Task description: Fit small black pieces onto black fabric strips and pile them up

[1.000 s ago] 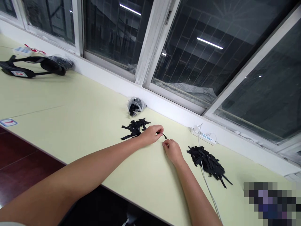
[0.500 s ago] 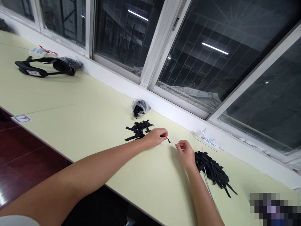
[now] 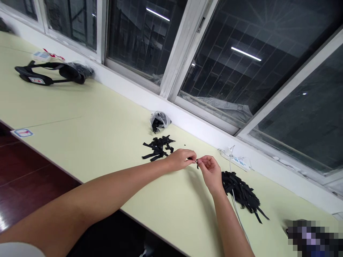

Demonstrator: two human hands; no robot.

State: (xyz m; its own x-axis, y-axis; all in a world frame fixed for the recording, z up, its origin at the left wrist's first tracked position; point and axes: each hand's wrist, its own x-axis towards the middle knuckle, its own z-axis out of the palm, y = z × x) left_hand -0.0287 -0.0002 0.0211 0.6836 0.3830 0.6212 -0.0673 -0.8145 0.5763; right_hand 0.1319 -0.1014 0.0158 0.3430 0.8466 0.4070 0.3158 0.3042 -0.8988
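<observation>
My left hand (image 3: 181,159) and my right hand (image 3: 210,170) meet fingertip to fingertip over the pale yellow table (image 3: 93,125). Both pinch a small black strip (image 3: 196,163) between them. Just left of my left hand lies a small loose heap of black strips (image 3: 158,147). A bigger pile of black strips (image 3: 242,191) lies right of my right hand. Behind the small heap, against the sill, sits a clear plastic bag of black pieces (image 3: 159,121).
A white power strip (image 3: 235,159) lies by the window sill, its white cable (image 3: 235,210) running across the bigger pile toward me. A black headset-like device (image 3: 48,73) and a plastic bag sit far left. A blue-and-red label (image 3: 21,132) marks the table's near edge.
My right hand drew away to the right, then came back to my left hand and now pinches the strip with it. The camera view shifted slightly.
</observation>
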